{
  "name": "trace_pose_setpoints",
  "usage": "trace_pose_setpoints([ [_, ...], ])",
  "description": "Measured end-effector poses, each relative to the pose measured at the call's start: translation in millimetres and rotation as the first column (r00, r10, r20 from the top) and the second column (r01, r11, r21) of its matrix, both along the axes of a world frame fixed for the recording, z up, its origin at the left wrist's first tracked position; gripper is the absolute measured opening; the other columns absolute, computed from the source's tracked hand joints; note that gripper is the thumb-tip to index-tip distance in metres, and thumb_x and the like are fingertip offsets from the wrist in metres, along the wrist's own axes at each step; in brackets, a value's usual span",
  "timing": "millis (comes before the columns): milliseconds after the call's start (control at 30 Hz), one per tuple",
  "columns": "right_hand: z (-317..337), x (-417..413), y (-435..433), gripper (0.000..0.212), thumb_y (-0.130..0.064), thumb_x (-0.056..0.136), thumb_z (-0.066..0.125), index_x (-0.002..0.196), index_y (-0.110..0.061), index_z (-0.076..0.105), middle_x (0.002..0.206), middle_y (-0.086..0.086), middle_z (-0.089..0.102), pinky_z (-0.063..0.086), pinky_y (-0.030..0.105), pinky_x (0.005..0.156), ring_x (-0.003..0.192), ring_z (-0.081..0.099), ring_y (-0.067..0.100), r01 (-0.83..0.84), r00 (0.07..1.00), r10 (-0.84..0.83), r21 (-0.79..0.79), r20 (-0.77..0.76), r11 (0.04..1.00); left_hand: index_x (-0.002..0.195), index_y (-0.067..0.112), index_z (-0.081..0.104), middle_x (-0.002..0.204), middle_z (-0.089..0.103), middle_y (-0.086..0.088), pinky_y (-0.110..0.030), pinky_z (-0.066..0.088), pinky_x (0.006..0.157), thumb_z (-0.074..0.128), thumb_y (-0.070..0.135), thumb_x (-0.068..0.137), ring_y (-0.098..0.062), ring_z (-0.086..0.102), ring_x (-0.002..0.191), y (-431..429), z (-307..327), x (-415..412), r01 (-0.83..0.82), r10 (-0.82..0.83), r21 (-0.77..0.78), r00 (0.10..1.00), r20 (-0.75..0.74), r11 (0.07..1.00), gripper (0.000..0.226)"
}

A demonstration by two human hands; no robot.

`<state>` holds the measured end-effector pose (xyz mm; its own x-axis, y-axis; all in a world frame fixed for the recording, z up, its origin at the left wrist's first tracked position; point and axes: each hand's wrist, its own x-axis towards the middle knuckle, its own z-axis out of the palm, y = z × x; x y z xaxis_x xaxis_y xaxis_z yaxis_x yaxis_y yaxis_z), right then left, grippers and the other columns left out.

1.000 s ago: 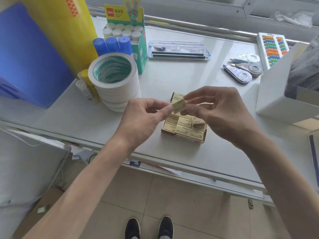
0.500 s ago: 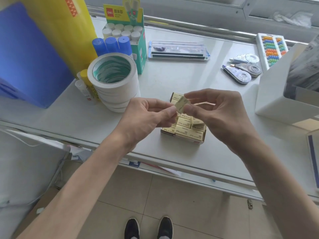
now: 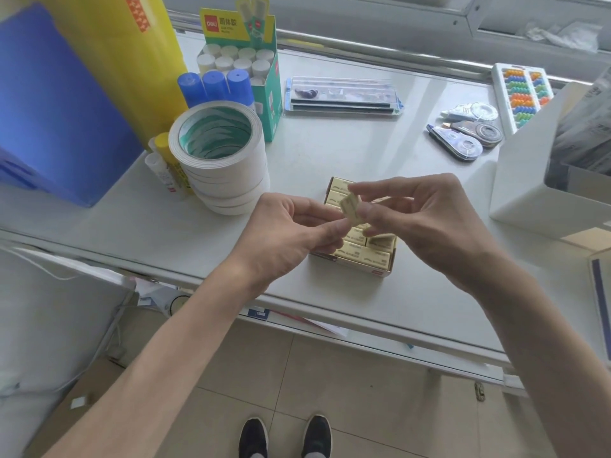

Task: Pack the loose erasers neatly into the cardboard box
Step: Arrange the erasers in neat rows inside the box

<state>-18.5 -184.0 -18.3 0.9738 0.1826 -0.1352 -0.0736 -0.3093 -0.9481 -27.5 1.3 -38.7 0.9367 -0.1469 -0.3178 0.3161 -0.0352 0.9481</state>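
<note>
You've got one loose eraser (image 3: 349,206) tilted just above the cardboard box (image 3: 380,272), your left hand (image 3: 284,239) pinching its lower end and your right hand (image 3: 426,226) pinching its upper end, while packed erasers (image 3: 377,256) lie in rows inside that box.

Left hand (image 3: 284,236) and right hand (image 3: 426,223) both pinch one eraser (image 3: 349,206), tilted, above the cardboard box (image 3: 373,272). Box sits on white table (image 3: 314,153), rows of wrapped erasers (image 3: 377,256) inside. Tape stack (image 3: 221,160) stands to its left.
</note>
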Motion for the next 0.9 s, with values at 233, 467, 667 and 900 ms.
trace_pose_setpoints([
  [233,0,-1,-2,0.020,-0.005,0.079,0.080,0.098,-0.011,0.076,0.092,0.009,0.075,0.062,0.033,0.073,0.072,0.076,0.023,0.062,0.998,-0.061,0.043,-0.036,0.997,0.097,0.007,0.075,0.083,0.076,-0.011,-0.024,0.056,0.071,0.077,0.012,0.078,-0.021,0.072,0.076,4,-2,0,0.009,-0.009,-0.015,0.999,0.048,1.000,0.019],
  [467,-4,-1,2,0.019,-0.010,0.076,0.083,0.083,0.003,0.070,0.078,0.015,0.076,0.060,0.030,0.067,0.071,0.076,0.027,0.102,0.992,-0.093,0.108,-0.080,0.989,0.097,0.005,0.074,0.093,0.075,-0.017,-0.029,0.058,0.083,0.073,0.006,0.082,-0.029,0.072,0.088,6,-3,6,-0.062,0.064,-0.087,0.998,0.022,0.994,0.015],
  [667,-3,-1,3,0.026,-0.011,0.080,0.081,0.102,-0.010,0.069,0.074,0.008,0.076,0.060,0.027,0.064,0.068,0.074,0.022,0.043,0.998,-0.043,0.002,-0.051,0.999,0.097,0.004,0.074,0.095,0.075,-0.015,-0.034,0.055,0.091,0.072,0.006,0.083,-0.032,0.070,0.096,6,-2,14,-0.074,0.076,-0.055,0.996,0.042,0.996,0.014],
  [900,-17,-2,19,0.015,-0.024,0.087,0.074,0.100,-0.016,0.072,0.081,-0.006,0.067,0.045,0.011,0.059,0.070,0.061,0.005,0.084,0.981,0.002,-0.430,0.195,0.899,0.093,0.011,0.075,0.089,0.077,-0.006,-0.024,0.055,0.084,0.074,0.006,0.083,-0.016,0.072,0.086,6,-11,14,-0.100,0.094,0.049,0.989,0.116,0.994,0.012],
])
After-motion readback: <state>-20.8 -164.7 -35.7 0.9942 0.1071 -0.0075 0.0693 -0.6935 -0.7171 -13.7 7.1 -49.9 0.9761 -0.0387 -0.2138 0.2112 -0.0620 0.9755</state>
